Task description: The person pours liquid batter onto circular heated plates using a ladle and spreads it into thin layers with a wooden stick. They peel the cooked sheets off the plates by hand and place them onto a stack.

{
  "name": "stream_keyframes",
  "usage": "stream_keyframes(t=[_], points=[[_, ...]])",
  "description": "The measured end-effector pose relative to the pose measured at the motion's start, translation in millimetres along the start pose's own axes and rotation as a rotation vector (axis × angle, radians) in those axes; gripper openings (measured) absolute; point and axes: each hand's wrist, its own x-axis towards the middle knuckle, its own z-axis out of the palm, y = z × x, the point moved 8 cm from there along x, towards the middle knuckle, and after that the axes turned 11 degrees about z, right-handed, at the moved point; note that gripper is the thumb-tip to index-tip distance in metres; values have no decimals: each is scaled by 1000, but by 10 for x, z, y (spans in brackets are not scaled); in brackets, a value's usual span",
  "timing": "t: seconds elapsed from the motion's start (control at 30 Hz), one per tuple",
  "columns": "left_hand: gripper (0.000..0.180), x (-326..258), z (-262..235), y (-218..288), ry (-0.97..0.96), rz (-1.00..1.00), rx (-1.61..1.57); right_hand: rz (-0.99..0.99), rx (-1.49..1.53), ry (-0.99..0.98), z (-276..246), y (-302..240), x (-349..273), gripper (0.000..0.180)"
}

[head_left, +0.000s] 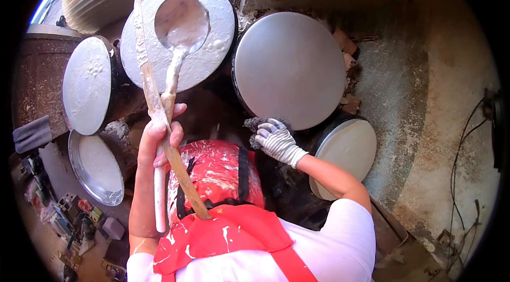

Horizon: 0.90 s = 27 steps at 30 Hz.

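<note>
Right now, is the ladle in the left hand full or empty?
Full: the ladle bowl holds white batter, and more coats its handle, held by the left hand over the white-coated round pan.

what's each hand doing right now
Left hand: closed on a ladle handle and a wooden stick.
Right hand: gloved, closed on a dark cloth.

Left hand (159, 141) holds ladle (180, 24) over batter-coated round griddle (212, 43).

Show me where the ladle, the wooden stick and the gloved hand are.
ladle (180, 22), head view, on its batter-coated bowl.
wooden stick (151, 82), head view, mid-shaft above the left hand.
gloved right hand (276, 141), head view, back of the glove.
</note>
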Motion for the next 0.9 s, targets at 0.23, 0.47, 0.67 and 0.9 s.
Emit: stream_keyframes(t=[0.23, 0.47, 0.67, 0.9], points=[[49, -112, -216, 139, 74, 22, -88, 266, 106, 510, -789, 909, 1508, 51], [50, -166, -259, 127, -47, -35, -87, 1458, 113, 584, -793, 3098, 585, 55], [48, -300, -299, -82, -25, -194, -85, 1964, 164, 627, 147, 1915, -1082, 54], [50, -834, -556, -333, -275, -432, -140, 1270, 1035, 255, 1802, -522, -294, 44]])
